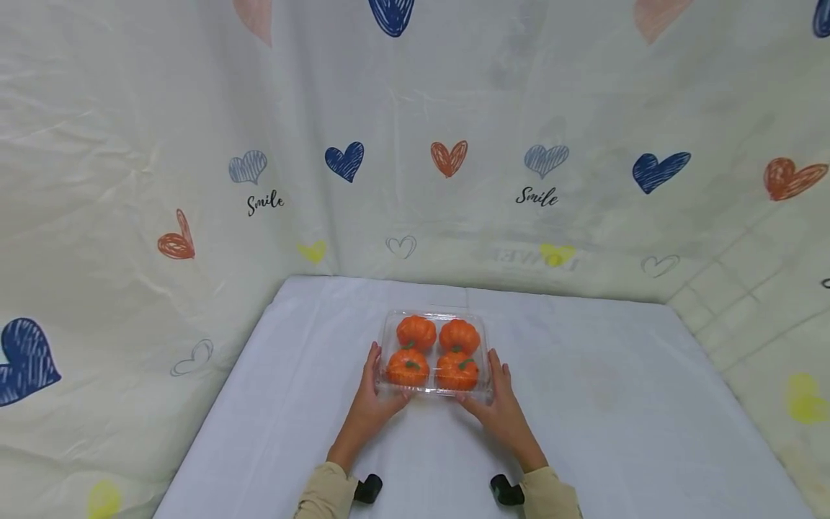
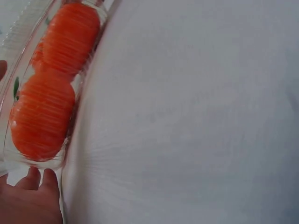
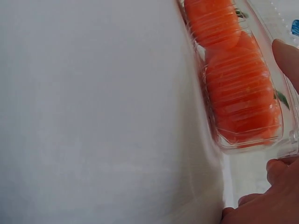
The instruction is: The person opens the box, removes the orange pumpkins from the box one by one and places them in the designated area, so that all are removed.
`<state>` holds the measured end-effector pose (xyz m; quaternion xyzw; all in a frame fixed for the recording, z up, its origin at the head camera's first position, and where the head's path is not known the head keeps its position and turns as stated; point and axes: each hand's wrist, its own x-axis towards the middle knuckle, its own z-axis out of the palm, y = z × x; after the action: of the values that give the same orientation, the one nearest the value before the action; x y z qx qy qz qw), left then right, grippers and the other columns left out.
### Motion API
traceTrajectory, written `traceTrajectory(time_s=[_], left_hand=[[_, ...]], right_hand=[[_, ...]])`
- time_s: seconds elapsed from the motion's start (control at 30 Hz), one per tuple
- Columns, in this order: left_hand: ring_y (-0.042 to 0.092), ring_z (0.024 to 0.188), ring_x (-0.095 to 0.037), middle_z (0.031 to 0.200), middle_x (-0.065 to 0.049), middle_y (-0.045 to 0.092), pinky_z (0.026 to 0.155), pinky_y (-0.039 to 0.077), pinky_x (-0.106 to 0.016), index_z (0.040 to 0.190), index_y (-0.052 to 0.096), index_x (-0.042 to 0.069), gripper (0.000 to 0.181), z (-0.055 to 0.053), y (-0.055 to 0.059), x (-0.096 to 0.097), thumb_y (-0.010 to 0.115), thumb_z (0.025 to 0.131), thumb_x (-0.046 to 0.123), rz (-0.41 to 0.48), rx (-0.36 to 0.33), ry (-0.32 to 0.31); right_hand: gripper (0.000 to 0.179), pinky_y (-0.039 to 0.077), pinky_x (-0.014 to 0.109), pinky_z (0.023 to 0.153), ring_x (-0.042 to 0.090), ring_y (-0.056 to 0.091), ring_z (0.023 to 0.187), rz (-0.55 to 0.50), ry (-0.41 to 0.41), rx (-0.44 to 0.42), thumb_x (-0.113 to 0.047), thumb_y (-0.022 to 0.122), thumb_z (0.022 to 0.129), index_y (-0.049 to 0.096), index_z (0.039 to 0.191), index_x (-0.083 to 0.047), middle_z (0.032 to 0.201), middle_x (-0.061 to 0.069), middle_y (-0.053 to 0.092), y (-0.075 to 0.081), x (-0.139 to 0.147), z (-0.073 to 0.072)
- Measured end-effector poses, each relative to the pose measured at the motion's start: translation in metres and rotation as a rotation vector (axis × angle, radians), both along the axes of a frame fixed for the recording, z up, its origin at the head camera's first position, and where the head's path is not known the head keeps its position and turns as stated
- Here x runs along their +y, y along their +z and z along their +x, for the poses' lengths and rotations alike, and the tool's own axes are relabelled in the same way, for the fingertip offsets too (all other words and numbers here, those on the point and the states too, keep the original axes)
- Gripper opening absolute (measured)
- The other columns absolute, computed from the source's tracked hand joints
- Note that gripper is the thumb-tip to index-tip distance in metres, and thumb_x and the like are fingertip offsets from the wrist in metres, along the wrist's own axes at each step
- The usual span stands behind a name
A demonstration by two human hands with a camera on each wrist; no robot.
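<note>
A clear plastic clamshell box (image 1: 431, 391) stands on the white cloth, its lid lying over several small orange pumpkins (image 1: 459, 336) with green stems. My left hand (image 1: 372, 409) holds its left side, thumb at the near edge and fingers along the side. On the opposite side my right hand (image 1: 503, 412) grips it in the same way. In the left wrist view, pumpkins (image 2: 44, 116) show through the ribbed wall, with fingertips (image 2: 49, 177) at the box's end. Through the wall in the right wrist view, pumpkins (image 3: 240, 88) appear beside the right thumb (image 3: 286, 60).
White cloth (image 1: 616, 404) covers the table around the box. Behind it and at both sides hangs a pale curtain (image 1: 441, 223) printed with hearts and "Smile". Black wrist mounts (image 1: 368, 489) stick out at both beige sleeves (image 1: 329, 490).
</note>
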<state>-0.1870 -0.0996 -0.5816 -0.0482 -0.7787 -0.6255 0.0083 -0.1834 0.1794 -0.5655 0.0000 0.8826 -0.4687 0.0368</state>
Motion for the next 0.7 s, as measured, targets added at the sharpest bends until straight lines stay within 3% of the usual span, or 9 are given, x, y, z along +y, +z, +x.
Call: traceTrajectory(time_s=[0.33, 0.5, 0.7], left_hand=[[0.021, 0.162, -0.034, 0.179, 0.000, 0.017, 0.123, 0.025, -0.070, 0.174, 0.010, 0.022, 0.107, 0.000, -0.009, 0.004, 0.083, 0.096, 0.030, 0.077, 0.027, -0.004], [0.022, 0.161, -0.033, 0.178, 0.000, 0.019, 0.122, 0.026, -0.070, 0.174, 0.013, 0.020, 0.098, 0.002, -0.010, 0.008, 0.077, 0.100, 0.024, 0.076, 0.060, 0.046], [0.027, 0.160, -0.029, 0.177, -0.004, 0.024, 0.123, 0.032, -0.057, 0.173, 0.021, 0.015, 0.078, 0.008, -0.011, 0.016, 0.061, 0.106, 0.011, 0.027, 0.121, 0.141]], right_hand=[[0.118, 0.013, 0.076, 0.119, 0.048, -0.002, 0.161, -0.013, 0.004, 0.004, -0.055, 0.081, 0.091, 0.006, 0.174, -0.016, 0.178, 0.021, 0.007, -0.003, 0.001, -0.003], [0.117, 0.012, 0.074, 0.121, 0.047, 0.000, 0.162, -0.031, 0.014, 0.021, -0.053, 0.081, 0.092, 0.007, 0.174, -0.015, 0.177, 0.022, 0.007, -0.003, 0.000, -0.002], [0.117, 0.010, 0.073, 0.123, 0.046, 0.001, 0.162, -0.046, 0.013, 0.033, -0.050, 0.082, 0.092, 0.007, 0.174, -0.013, 0.177, 0.022, 0.009, -0.004, -0.001, -0.003]])
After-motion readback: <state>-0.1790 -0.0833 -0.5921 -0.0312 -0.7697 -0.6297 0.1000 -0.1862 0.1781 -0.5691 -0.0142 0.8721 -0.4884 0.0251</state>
